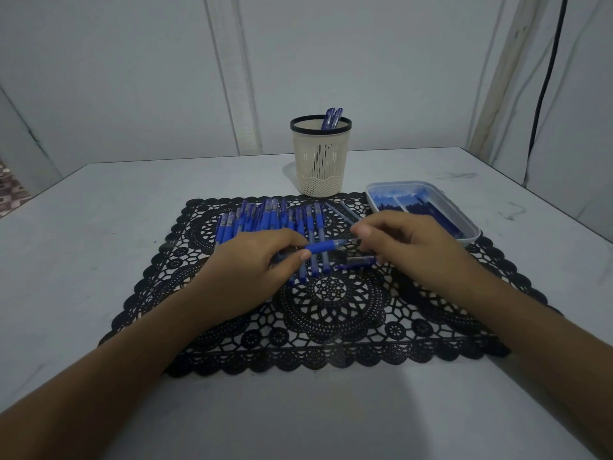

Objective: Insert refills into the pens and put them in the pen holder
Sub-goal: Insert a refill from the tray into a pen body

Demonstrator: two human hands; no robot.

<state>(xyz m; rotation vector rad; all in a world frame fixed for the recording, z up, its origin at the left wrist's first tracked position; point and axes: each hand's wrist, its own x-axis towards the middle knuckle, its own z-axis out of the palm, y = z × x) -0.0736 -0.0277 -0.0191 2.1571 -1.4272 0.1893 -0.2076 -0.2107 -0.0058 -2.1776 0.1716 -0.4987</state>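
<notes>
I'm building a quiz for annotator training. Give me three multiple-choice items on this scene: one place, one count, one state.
1. Where is the refill tray?
A. left of the pen holder
B. right of the pen holder
C. inside the pen holder

2. How many pens stand in the pen holder?
A. none
B. two
C. six

3. The left hand is:
A. open and empty
B. gripping a blue-gripped pen
C. reaching into the pen holder

Key: 1 B, the tray lies to the holder's right. 2 B, two blue caps rise above the rim. 3 B, its fingers curl round the barrel.
</notes>
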